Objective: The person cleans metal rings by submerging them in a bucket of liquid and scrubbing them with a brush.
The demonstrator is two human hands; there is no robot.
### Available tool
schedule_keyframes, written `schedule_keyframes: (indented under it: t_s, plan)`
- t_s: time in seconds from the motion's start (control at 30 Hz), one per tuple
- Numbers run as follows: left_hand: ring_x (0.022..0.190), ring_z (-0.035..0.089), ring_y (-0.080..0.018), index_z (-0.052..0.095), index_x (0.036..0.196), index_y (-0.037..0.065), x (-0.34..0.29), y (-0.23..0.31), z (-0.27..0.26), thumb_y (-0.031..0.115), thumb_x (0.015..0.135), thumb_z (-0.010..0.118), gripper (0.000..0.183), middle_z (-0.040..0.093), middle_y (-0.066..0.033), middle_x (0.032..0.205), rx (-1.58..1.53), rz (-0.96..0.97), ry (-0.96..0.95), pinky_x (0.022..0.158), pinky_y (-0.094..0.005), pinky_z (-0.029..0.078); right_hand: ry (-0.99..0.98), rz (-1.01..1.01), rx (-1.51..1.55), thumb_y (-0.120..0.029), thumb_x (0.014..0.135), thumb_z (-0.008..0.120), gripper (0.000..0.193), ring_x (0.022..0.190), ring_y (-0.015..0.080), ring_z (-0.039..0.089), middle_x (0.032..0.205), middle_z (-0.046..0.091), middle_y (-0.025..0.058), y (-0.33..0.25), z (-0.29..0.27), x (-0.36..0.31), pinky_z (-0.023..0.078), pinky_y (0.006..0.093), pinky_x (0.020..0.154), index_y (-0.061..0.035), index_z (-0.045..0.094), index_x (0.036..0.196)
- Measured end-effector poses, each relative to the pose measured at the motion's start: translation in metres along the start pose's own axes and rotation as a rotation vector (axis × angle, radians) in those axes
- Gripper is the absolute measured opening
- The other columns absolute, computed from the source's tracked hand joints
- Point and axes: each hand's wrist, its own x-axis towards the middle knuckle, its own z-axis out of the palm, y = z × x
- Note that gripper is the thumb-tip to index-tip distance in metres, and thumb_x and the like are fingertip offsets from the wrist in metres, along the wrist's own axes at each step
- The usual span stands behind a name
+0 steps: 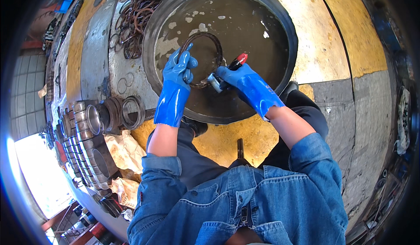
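My left hand [177,72], in a wet blue rubber glove, grips the left side of a dark, rusty-looking metal ring [219,48]. The ring is held over a large round tub [292,43] of murky brown water with patches of foam. In my right hand [243,78], gloved the same way, is a hand tool [240,59] with a red-tipped black handle and a silvery metal head. That head lies at the lower right of the ring; whether it touches the ring I cannot tell. My glove hides part of the tool.
A heap of dark metal rings [139,17] lies just left of the tub. Thin loose rings [127,79] are nearer me. Stacked metal cylinders [89,144] and crumpled brown paper [125,148] stand at the left. Worn yellow and grey floor plates [330,96] surround the tub.
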Motion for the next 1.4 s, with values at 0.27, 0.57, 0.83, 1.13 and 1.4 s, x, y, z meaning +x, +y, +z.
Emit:
schedule_keyframes:
  t_s: [0.27, 0.57, 0.83, 1.13, 1.4]
  plan:
    - [0.049, 0.037, -0.0056, 0.064, 0.138, 0.012, 0.010, 0.002, 0.001, 0.029, 0.103, 0.066, 0.039, 0.066, 0.0033, 0.083, 0.020, -0.068, 0.113, 0.048, -0.0258, 0.028, 0.424, -0.090, -0.384, -0.038, 0.086, 0.068, 0.032, 0.079, 0.0309, 0.072, 0.086, 0.075, 0.0158, 0.026, -0.032, 0.038, 0.057, 0.0394, 0.076, -0.0079, 0.075, 0.093]
    - [0.050, 0.036, -0.0045, 0.058, 0.146, 0.011, 0.000, -0.002, 0.007, 0.028, 0.105, 0.062, 0.045, 0.064, 0.0048, 0.084, -0.012, -0.187, -0.029, 0.050, -0.0251, 0.029, 0.269, -0.715, -0.126, -0.019, 0.095, 0.073, 0.024, 0.089, 0.0164, 0.072, 0.099, 0.077, 0.0105, -0.011, -0.031, 0.023, 0.057, 0.0310, 0.083, -0.0042, 0.076, 0.113]
    - [0.046, 0.036, -0.0051, 0.052, 0.151, 0.009, -0.006, 0.003, 0.011, 0.025, 0.107, 0.058, 0.047, 0.062, 0.0020, 0.081, -0.019, -0.118, -0.098, 0.047, -0.0247, 0.030, 0.335, -0.383, -0.350, -0.040, 0.092, 0.066, 0.031, 0.087, 0.0357, 0.073, 0.093, 0.075, 0.0156, 0.005, -0.043, 0.034, 0.058, 0.0423, 0.079, -0.0122, 0.077, 0.101]
    - [0.047, 0.042, -0.0061, 0.058, 0.143, 0.009, 0.000, -0.003, 0.001, 0.023, 0.104, 0.066, 0.042, 0.066, -0.0023, 0.078, -0.139, -0.036, -0.136, 0.043, -0.0255, 0.033, 0.064, -0.099, -0.085, -0.039, 0.086, 0.072, 0.039, 0.075, 0.0190, 0.070, 0.082, 0.074, 0.0127, 0.025, -0.004, 0.017, 0.054, 0.0348, 0.072, -0.0016, 0.077, 0.095]
    - [0.046, 0.037, -0.0067, 0.051, 0.152, 0.011, 0.012, -0.002, 0.001, 0.029, 0.106, 0.061, 0.050, 0.063, 0.0010, 0.076, -0.062, -0.032, 0.007, 0.046, -0.0279, 0.030, 0.262, -0.113, -0.072, -0.034, 0.086, 0.074, 0.034, 0.077, 0.0177, 0.071, 0.081, 0.075, 0.0098, 0.037, -0.036, 0.040, 0.055, 0.0362, 0.073, -0.0006, 0.076, 0.089]
